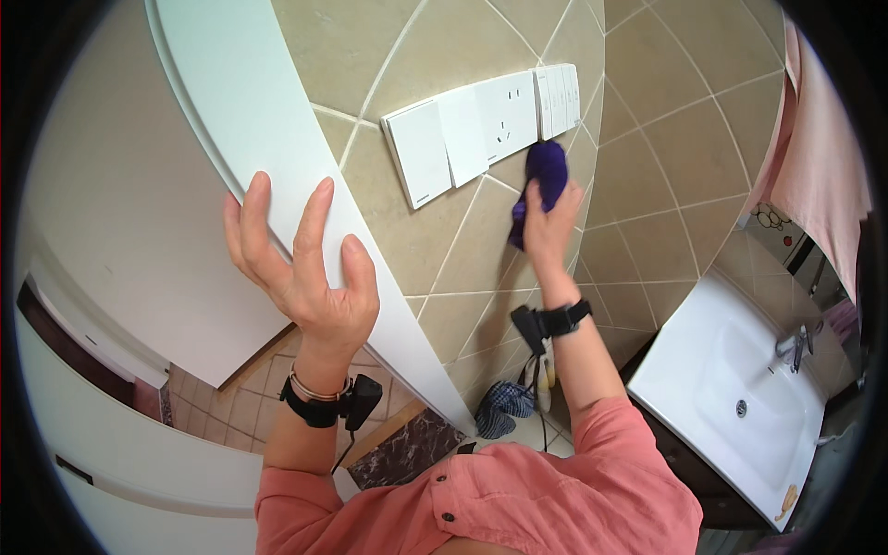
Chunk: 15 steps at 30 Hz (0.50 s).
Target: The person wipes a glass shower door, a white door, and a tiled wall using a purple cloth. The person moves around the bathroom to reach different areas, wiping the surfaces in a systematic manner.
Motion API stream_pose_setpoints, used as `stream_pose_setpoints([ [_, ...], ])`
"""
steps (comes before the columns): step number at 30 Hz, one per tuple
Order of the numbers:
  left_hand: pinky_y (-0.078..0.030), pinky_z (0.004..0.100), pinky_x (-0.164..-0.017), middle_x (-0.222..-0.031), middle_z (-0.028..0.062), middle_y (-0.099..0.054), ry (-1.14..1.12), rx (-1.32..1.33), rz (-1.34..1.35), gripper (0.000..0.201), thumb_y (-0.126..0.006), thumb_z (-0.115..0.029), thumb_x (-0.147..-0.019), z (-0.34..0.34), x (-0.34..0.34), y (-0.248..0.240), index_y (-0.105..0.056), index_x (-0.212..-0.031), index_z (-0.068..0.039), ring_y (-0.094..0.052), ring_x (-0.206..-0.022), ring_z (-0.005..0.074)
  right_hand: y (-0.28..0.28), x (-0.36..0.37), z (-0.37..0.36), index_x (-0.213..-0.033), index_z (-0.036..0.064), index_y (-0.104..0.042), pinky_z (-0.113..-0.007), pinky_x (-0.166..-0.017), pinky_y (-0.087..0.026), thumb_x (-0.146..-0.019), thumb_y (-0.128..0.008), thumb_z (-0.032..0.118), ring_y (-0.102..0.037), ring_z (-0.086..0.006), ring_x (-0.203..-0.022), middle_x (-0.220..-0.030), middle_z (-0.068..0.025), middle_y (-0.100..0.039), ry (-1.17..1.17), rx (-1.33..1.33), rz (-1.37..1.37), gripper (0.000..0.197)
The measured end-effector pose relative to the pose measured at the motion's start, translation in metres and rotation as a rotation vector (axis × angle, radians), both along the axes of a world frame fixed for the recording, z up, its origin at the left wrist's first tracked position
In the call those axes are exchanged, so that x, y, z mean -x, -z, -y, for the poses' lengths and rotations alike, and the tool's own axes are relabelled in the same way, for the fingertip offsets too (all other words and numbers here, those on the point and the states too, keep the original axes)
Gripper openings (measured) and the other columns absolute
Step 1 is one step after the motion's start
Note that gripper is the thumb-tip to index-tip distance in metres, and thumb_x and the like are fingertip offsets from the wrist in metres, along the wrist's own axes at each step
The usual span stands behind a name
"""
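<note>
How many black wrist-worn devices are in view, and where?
2. One black device is strapped on below the left hand; the other black device is strapped on below the right hand, which grips a purple cloth. Both wrists show, so none seems hidden there.

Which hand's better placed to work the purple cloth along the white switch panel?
Right hand, I'd judge: it holds the purple cloth just under the switch panel. Left hand is at the white door frame, fingers spread.

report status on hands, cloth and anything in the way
Left hand open at white door frame. Right hand gripping purple cloth near lower edge of white switch panel. No obstruction visible.
</note>
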<state>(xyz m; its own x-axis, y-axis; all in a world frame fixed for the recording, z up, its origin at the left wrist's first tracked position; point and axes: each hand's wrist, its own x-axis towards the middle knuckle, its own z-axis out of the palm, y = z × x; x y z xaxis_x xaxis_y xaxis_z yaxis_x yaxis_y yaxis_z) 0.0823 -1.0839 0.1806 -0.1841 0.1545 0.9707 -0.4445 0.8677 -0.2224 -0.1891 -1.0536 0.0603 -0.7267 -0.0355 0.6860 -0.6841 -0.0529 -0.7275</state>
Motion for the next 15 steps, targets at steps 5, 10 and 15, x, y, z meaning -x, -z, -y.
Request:
stream_pose_setpoints([
  [5, -0.024, 0.0594, -0.111, -0.144, 0.0233, -0.036, 0.018, -0.008, -0.002, 0.043, -0.058, -0.007, -0.079, 0.001, -0.001, 0.003, -0.064, -0.121, -0.003, -0.03, -0.134, 0.0435, 0.014, -0.105, -0.03, -0.128, 0.0139, -0.058, -0.043, -0.088, -0.051, -0.066, -0.08, 0.007, -0.057, -0.0398, -0.107, -0.122, -0.0206, -0.051, -0.313, -0.054, -0.407, 0.065],
  [10, -0.024, 0.058, -0.111, -0.144, 0.0227, -0.037, 0.001, -0.005, -0.001, 0.042, -0.058, -0.008, -0.079, 0.001, -0.001, 0.003, -0.065, -0.121, -0.005, -0.029, -0.134, 0.0452, 0.024, -0.089, -0.04, -0.118, 0.0176, -0.067, -0.04, -0.085, -0.053, -0.072, -0.073, 0.007, -0.061, -0.0329, -0.103, -0.119, -0.0154, -0.054, -0.418, -0.159, -0.717, 0.048],
  [15, -0.026, 0.0571, -0.11, -0.143, 0.0219, -0.038, -0.004, -0.008, -0.004, 0.041, -0.058, -0.009, -0.079, 0.0, -0.002, 0.002, -0.065, -0.119, -0.005, -0.028, -0.134, 0.0466, -0.004, -0.027, -0.027, -0.125, 0.012, -0.059, -0.041, -0.088, -0.049, -0.081, -0.07, 0.009, -0.059, -0.0385, -0.102, -0.118, -0.0176, -0.054, -0.144, 0.037, -0.333, 0.046],
])
